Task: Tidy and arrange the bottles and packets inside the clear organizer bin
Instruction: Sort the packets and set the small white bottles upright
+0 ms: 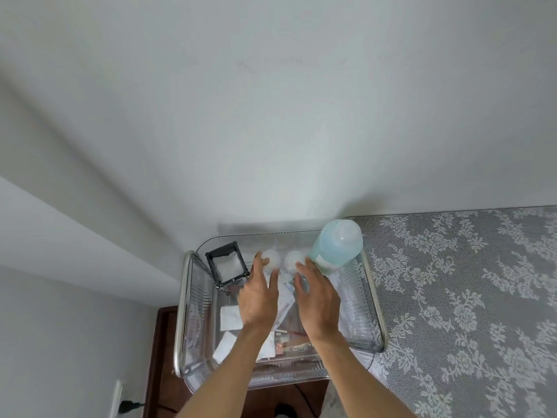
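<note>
Inside the bin (pixel 366 285), the left hand (pixel 259 300) pinches one small bottle (pixel 271 258); the right hand (pixel 319 300), fingers spread, seems to touch another (pixel 293 260). A nudge could topple the tall blue bottle (pixel 336 245) onto the packets (pixel 230 318).

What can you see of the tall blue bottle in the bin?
The blue bottle is the tallest item in the bin. It looks like translucent plastic filled with pale blue liquid, with a clear domed cap and a whitish label band low on its body. It stands upright in the far right corner. The right hand is just beside its base; contact cannot be told.
</note>
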Available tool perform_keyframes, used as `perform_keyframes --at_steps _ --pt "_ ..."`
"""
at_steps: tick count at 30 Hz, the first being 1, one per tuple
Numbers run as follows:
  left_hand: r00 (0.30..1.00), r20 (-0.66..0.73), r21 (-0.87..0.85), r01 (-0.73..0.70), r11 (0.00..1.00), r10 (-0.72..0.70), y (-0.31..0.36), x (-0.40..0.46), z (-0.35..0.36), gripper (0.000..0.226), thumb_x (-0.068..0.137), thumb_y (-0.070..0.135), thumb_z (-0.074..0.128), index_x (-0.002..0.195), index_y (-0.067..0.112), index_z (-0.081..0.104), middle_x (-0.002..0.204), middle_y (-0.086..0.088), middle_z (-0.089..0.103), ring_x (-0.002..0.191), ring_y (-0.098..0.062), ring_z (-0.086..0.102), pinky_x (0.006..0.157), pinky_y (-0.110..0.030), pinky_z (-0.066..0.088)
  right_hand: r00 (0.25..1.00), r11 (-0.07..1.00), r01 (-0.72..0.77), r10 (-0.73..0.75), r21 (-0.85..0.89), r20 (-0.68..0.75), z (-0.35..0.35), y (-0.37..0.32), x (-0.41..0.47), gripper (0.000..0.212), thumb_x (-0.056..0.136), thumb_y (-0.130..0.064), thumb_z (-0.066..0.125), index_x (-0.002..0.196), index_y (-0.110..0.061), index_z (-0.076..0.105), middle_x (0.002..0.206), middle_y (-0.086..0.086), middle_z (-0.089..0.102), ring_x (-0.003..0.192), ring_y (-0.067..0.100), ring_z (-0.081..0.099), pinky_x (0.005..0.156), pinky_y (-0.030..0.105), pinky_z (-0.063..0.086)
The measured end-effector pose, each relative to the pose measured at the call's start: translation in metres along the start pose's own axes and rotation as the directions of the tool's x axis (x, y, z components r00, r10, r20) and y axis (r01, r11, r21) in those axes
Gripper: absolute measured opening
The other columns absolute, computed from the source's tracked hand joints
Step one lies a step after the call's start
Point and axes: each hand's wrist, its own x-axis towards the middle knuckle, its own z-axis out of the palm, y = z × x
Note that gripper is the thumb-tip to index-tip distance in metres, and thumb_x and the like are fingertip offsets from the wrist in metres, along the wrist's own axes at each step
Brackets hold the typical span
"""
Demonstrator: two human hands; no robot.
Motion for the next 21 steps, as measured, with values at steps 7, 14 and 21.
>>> perform_keyframes --at_steps 7,14,21 --pt "1.0 0.014 -0.028 -0.017 0.999 0.017 -0.003 0.007 0.006 0.045 0.095 0.051 0.042 0.136 0.034 0.031 0.121 0.02 0.062 0.064 -0.018 0.067 0.054 -0.028 0.045 0.997 0.998 0.063 -0.064 -0.02 -0.048 0.001 0.004 0.007 0.027 0.082 -0.01 0.079 0.108 -0.015 0.075 0.123 0.004 0.069 0.098 0.023 0.072 0.067 0.038 0.063" --pt "0.998 0.052 -0.035 -0.04 0.999 0.042 -0.002 0.004 0.003 0.057 0.095 0.053 0.041 0.144 0.029 0.026 0.129 0.018 0.056 0.075 -0.022 0.07 0.057 -0.035 0.053 0.986 0.986 0.163 -0.162 -0.041 0.03 -0.008 0.006 0.011 0.031 0.086 -0.012 0.075 0.116 -0.016 0.07 0.134 -0.001 0.062 0.088 0.019 0.074 0.059 0.036 0.062" --pt "0.987 0.097 -0.009 -0.126 0.992 0.127 0.002 -0.024 -0.027 0.06 0.098 0.049 0.047 0.145 0.04 0.012 0.153 0.012 0.038 0.09 -0.025 0.071 0.061 -0.041 0.06 0.98 0.982 0.19 -0.189 -0.009 0.065 -0.022 0.001 0.002 0.031 0.088 -0.016 0.074 0.118 -0.018 0.069 0.135 -0.002 0.062 0.078 0.014 0.074 0.058 0.033 0.062"
